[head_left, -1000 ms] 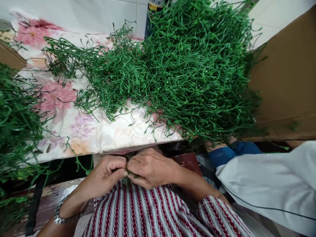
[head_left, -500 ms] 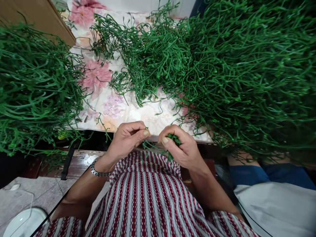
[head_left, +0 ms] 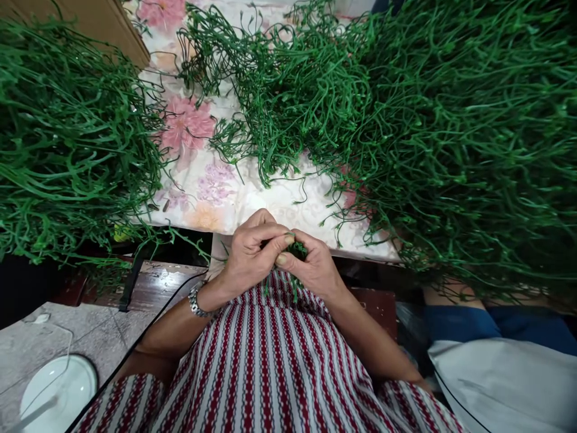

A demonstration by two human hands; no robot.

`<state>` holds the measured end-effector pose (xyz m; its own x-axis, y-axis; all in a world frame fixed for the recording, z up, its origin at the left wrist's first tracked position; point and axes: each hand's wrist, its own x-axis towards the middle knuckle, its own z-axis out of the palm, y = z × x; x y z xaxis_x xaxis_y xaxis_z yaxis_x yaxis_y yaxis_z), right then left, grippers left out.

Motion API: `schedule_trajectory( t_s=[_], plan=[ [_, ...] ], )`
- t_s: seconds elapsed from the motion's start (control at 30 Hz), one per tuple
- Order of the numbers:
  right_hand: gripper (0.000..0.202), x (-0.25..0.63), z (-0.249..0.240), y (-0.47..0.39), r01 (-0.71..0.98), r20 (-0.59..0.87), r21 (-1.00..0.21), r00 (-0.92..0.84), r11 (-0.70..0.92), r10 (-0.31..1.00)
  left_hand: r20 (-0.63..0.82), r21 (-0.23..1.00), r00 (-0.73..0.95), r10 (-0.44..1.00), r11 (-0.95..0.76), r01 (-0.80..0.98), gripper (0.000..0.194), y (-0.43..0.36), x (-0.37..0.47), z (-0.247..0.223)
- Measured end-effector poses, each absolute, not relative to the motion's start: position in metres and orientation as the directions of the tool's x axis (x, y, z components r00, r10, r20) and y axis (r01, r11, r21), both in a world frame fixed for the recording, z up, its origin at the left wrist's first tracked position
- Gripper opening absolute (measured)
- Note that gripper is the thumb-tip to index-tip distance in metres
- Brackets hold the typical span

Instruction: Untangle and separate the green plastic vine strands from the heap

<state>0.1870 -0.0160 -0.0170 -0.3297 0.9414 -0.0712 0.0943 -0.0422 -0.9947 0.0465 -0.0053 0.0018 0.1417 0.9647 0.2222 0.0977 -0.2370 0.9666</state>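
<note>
My right hand (head_left: 318, 267) is closed around a small bunch of green stems (head_left: 297, 248), mostly hidden by its fingers. Thumb and forefinger of my left hand (head_left: 256, 249), with a metal watch (head_left: 197, 299) on its wrist, pinch together at the top of that bunch. The fingertips of both hands touch, and thin stem ends hang below them. Just beyond the hands, a heap of thin, plastic-looking green stems (head_left: 311, 96) with small forked tips lies on the table. It runs into a larger heap (head_left: 469, 144) on the right.
A separate heap of green stems (head_left: 76, 144) overhangs the table edge at left, before a cardboard box (head_left: 90, 24). The floral tablecloth (head_left: 265, 207) shows between the heaps. Another person's leg in blue (head_left: 462, 322) is at lower right. A white round base (head_left: 58, 391) stands on the floor.
My left hand has moved right to meet my right hand, closing the gap between them. The stem that stretched between the hands is now gathered at the fingertips. The view has shifted slightly.
</note>
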Motion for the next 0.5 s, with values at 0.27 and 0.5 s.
schedule_trajectory(
  t_s=[0.27, 0.5],
  plan=[
    [0.011, 0.186, -0.015, -0.016, 0.012, -0.025, -1.0, -0.416, -0.022, 0.909, -0.104, 0.92, 0.246, 0.964, 0.187, -0.344, 0.016, -0.001, 0.039, 0.001],
    [0.018, 0.187, -0.017, -0.014, -0.109, 0.03, -0.994, -0.474, -0.026, 0.88, -0.187, 0.814, 0.387, 0.903, 0.363, -0.454, 0.014, 0.004, 0.036, 0.004]
  ],
)
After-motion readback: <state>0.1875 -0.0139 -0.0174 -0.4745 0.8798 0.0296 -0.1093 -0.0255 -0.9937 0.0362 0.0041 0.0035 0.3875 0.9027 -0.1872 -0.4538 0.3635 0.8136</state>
